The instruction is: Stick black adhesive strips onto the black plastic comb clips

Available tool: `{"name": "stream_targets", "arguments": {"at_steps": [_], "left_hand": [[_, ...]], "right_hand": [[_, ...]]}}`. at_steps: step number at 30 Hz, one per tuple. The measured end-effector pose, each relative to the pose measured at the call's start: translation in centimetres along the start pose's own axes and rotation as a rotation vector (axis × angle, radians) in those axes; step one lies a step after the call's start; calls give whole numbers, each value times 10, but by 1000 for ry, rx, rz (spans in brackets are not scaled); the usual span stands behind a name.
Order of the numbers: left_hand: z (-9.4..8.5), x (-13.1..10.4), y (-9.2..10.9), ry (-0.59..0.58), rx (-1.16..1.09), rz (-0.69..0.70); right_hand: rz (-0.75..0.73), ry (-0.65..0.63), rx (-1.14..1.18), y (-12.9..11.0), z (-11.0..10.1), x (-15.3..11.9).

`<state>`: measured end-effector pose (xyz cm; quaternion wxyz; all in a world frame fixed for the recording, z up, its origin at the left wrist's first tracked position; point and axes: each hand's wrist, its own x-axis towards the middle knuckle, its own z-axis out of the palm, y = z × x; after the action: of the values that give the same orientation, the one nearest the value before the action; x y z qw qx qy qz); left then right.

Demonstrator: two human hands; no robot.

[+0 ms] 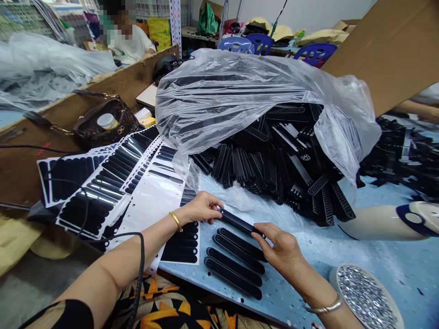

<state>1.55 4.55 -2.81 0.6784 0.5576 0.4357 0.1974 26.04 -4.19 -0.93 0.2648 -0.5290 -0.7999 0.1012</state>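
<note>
Lt-blue tbl carried 4 blk round-ended strips nr front edge, white blk-striped sheets overlapping at L, big clear plastic bag w/ blk parts spilling out, another blk pile far R, beige navy-banded cylinder on its side, plus tub of silvery bits.

Single head-worn view, taken from above the wearer's lap, facing forward and down across the blue table. The left hand and right hand appear close, near mid-frame; the white wall stands far off, at top.
</note>
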Motion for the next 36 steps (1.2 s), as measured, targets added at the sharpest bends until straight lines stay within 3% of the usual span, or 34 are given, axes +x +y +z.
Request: {"name": "stream_targets", "arguments": {"at_steps": [36], "left_hand": [[-1,-1,7,-25,-26,-17]], "right_hand": [[-56,-76,-80,4,6,-1]]}}
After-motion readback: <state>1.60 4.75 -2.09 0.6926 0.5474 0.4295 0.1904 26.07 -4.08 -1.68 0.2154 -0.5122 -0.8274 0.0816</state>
